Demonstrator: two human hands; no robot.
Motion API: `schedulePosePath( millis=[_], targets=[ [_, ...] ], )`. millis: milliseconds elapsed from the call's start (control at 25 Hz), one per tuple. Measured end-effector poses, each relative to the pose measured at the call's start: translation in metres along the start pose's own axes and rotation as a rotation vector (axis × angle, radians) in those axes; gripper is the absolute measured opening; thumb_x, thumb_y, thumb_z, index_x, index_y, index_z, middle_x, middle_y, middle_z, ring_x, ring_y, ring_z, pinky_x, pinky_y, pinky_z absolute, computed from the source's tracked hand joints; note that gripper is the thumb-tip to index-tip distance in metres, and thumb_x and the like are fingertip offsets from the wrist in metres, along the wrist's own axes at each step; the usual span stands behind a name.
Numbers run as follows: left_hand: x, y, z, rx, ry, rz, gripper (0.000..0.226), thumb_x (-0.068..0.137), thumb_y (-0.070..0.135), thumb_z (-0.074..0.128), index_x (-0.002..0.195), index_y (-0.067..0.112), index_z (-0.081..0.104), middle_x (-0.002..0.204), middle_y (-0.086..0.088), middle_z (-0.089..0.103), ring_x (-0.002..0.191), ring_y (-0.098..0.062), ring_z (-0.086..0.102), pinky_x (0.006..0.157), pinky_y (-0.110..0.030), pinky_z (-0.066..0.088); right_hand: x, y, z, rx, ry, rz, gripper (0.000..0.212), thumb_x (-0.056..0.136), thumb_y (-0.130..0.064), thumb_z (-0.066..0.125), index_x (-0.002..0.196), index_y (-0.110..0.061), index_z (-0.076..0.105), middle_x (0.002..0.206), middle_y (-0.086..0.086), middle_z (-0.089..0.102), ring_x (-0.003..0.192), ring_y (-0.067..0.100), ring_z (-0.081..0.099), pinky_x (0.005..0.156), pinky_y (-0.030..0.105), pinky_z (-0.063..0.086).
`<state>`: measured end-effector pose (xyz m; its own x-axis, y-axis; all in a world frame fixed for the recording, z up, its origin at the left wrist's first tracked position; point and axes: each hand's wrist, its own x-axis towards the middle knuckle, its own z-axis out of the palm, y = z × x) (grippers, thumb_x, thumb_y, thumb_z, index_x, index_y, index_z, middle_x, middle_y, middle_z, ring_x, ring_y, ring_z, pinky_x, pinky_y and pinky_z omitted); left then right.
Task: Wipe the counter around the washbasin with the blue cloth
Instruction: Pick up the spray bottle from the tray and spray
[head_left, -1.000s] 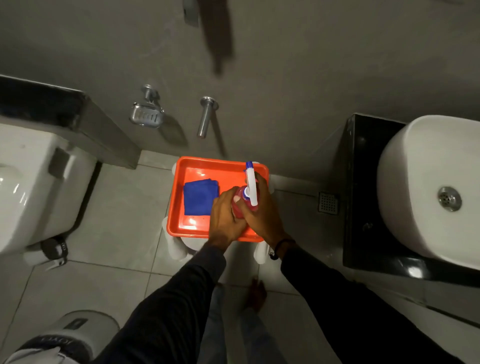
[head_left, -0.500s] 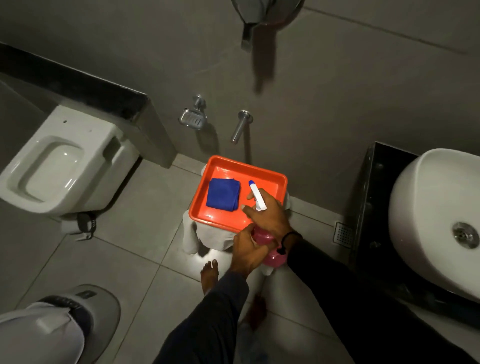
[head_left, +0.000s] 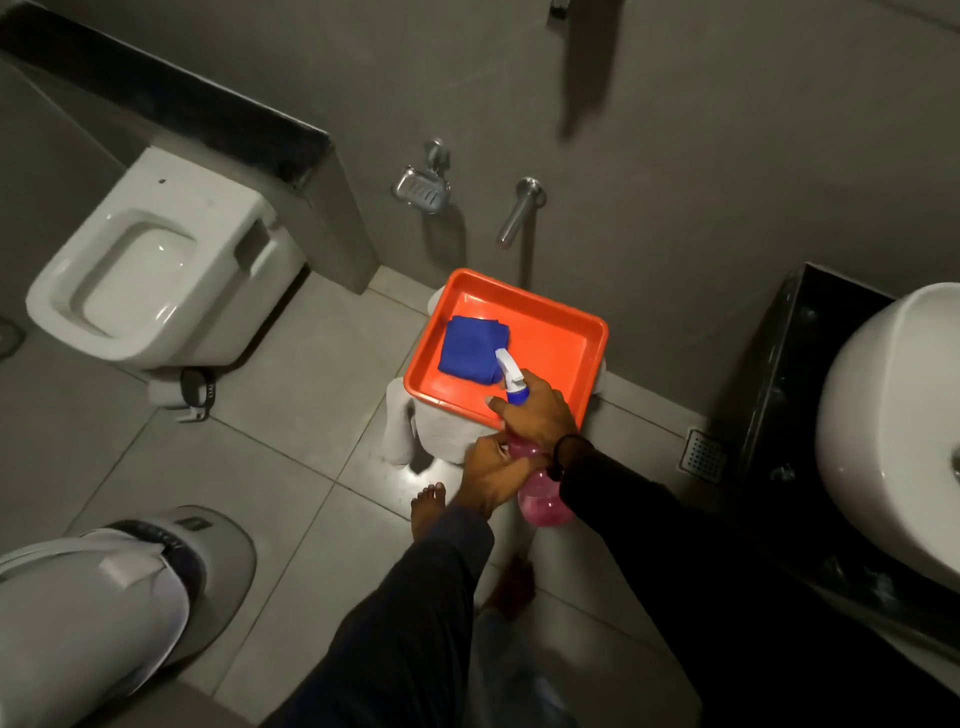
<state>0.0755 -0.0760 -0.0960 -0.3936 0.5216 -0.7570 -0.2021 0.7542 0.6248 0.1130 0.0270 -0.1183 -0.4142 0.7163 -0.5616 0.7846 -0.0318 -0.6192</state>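
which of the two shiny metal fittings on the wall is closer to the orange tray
The plain chrome spout, right of the chrome wire soap dish. It angles down toward the orange plastic tray's far edge; the dish hangs farther left.

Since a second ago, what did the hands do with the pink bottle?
Both hands lifted the pink spray bottle out of the orange tray and drew it toward the person. The right hand keeps its grip at the nozzle end; the left hand now holds the body. The blue cloth stayed folded in the tray.
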Motion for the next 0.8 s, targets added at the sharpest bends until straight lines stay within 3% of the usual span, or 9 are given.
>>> schedulePosePath(
  millis=[80, 160, 280, 400, 440, 560, 720, 800],
  targets=[
    [0.001, -0.004, 0.001, -0.025, -0.017, -0.005, 0.018, 0.083, 0.009, 0.075, 0.101, 0.008, 0.072, 0.077, 0.006, 0.067, 0.070, -0.006, 0.064, 0.049, -0.002, 0.045, 0.002, 0.001, 0.005, -0.054, 0.026, 0.016, 0.046, 0.076, -0.053, 0.069, 0.115, -0.029, 0.064, 0.105, 0.001, 0.074, 0.098, 0.029, 0.068, 0.089, 0.041, 0.055],
    [0.004, -0.004, 0.000, -0.017, -0.022, -0.002, 0.019, 0.087, 0.006, 0.072, 0.105, 0.002, 0.071, 0.074, 0.008, 0.064, 0.066, 0.001, 0.058, 0.049, 0.000, 0.044, 0.007, 0.000, 0.008, -0.100, 0.039, 0.019, 0.047, 0.076, -0.054, 0.068, 0.115, -0.028, 0.064, 0.106, 0.003, 0.074, 0.099, 0.032, 0.067, 0.090, 0.042, 0.055],
    [0.009, -0.004, -0.001, 0.006, -0.026, 0.014, 0.024, 0.091, 0.001, 0.065, 0.113, -0.010, 0.067, 0.075, 0.006, 0.060, 0.068, -0.001, 0.055, 0.051, 0.000, 0.044, 0.011, -0.003, 0.011, -0.153, 0.041, 0.042, 0.049, 0.076, -0.055, 0.068, 0.117, -0.028, 0.063, 0.107, 0.005, 0.073, 0.100, 0.032, 0.066, 0.090, 0.042, 0.055],
    [0.008, -0.007, -0.004, -0.012, -0.033, 0.032, 0.024, 0.093, 0.000, 0.063, 0.114, -0.011, 0.065, 0.076, 0.003, 0.061, 0.072, -0.008, 0.056, 0.053, -0.001, 0.045, 0.010, -0.004, 0.016, -0.165, 0.042, 0.071, 0.049, 0.075, -0.054, 0.070, 0.114, -0.025, 0.066, 0.106, 0.005, 0.073, 0.097, 0.031, 0.068, 0.088, 0.040, 0.055],
    [0.007, -0.007, -0.005, -0.025, -0.036, 0.041, 0.024, 0.093, 0.002, 0.063, 0.114, -0.009, 0.066, 0.081, 0.000, 0.064, 0.075, -0.011, 0.059, 0.058, -0.003, 0.047, 0.010, -0.004, 0.017, -0.141, 0.037, 0.077, 0.047, 0.075, -0.054, 0.071, 0.111, -0.024, 0.068, 0.104, 0.005, 0.074, 0.095, 0.031, 0.069, 0.087, 0.039, 0.056],
    [0.008, -0.011, -0.009, -0.068, -0.051, 0.052, 0.023, 0.091, 0.010, 0.067, 0.113, 0.002, 0.068, 0.105, -0.013, 0.071, 0.090, -0.016, 0.063, 0.085, -0.027, 0.055, 0.010, -0.003, 0.019, -0.008, -0.005, 0.093, 0.040, 0.074, -0.051, 0.076, 0.098, -0.020, 0.070, 0.098, 0.004, 0.075, 0.092, 0.030, 0.069, 0.088, 0.040, 0.056],
    [0.017, -0.016, -0.009, -0.075, -0.058, 0.033, 0.024, 0.090, 0.014, 0.069, 0.110, 0.001, 0.070, 0.112, -0.020, 0.073, 0.089, -0.018, 0.065, 0.085, -0.032, 0.056, 0.015, -0.007, 0.022, -0.022, 0.057, 0.105, 0.033, 0.075, -0.046, 0.078, 0.077, -0.017, 0.063, 0.083, 0.006, 0.069, 0.084, 0.031, 0.066, 0.075, 0.036, 0.051],
    [0.024, -0.016, -0.012, -0.010, -0.044, 0.025, 0.027, 0.089, 0.018, 0.071, 0.112, 0.003, 0.071, 0.112, -0.018, 0.074, 0.091, -0.020, 0.066, 0.082, -0.029, 0.055, 0.017, -0.009, 0.026, -0.039, 0.118, 0.118, 0.037, 0.076, -0.044, 0.079, 0.086, -0.010, 0.067, 0.089, 0.011, 0.071, 0.088, 0.033, 0.066, 0.077, 0.037, 0.054]
  ],
)
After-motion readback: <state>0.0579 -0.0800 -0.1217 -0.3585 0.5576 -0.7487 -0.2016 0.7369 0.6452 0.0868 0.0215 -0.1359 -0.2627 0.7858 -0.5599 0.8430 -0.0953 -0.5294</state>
